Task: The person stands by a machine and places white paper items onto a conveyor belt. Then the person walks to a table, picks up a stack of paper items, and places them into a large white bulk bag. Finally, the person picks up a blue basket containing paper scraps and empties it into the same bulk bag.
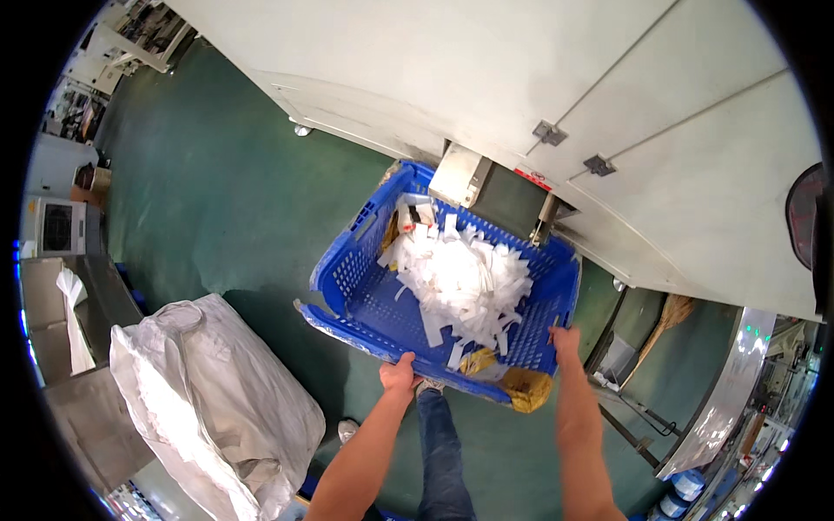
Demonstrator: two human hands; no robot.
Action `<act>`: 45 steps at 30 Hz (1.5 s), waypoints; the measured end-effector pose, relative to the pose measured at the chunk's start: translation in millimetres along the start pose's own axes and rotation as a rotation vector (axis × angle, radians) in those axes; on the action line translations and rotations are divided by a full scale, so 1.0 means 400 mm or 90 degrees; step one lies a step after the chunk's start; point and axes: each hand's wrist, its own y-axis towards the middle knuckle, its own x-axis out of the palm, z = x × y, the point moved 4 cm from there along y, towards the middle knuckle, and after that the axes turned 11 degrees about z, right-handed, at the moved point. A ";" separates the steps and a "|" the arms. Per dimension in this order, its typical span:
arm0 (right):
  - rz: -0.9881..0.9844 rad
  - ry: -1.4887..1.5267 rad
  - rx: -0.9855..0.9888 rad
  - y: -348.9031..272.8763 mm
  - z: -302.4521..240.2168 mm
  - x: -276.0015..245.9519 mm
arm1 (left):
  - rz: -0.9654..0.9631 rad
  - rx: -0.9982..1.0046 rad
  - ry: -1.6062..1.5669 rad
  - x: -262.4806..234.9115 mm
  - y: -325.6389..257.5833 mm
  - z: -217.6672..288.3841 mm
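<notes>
Both my hands grip a blue plastic basket (369, 300) with perforated walls. My left hand (398, 373) is closed on its near rim; my right hand (565, 337) is closed on its right side. Inside lies a heap of white paper-like scraps (465, 273), mostly strips, toward the far right part of the basket. The near rim is broken and patched with yellow-brown tape (528, 389). The basket's far edge is under a pale chute (458, 174) at the base of a machine. My fingertips are partly hidden by the rim.
A large white sack (217, 391) holding white material stands on the green floor at the left. The pale machine (486, 78) fills the far side. A broom (665, 330) and a metal-edged frame (721, 399) are at the right. My legs are just behind the basket.
</notes>
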 end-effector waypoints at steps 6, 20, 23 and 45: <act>-0.114 0.098 0.066 -0.300 0.053 -0.022 | -0.044 -0.031 -0.048 -0.273 -0.109 0.051; -0.440 0.303 -0.566 -1.553 -0.431 -0.565 | -0.390 0.060 -0.557 -1.340 -0.389 -0.195; -0.606 0.323 -0.727 -2.050 -0.449 -0.601 | -0.424 0.072 -0.798 -1.527 -0.287 -0.237; -0.474 -0.136 -1.927 -3.519 0.382 -0.129 | -0.569 0.443 -1.071 -2.144 -0.021 -0.034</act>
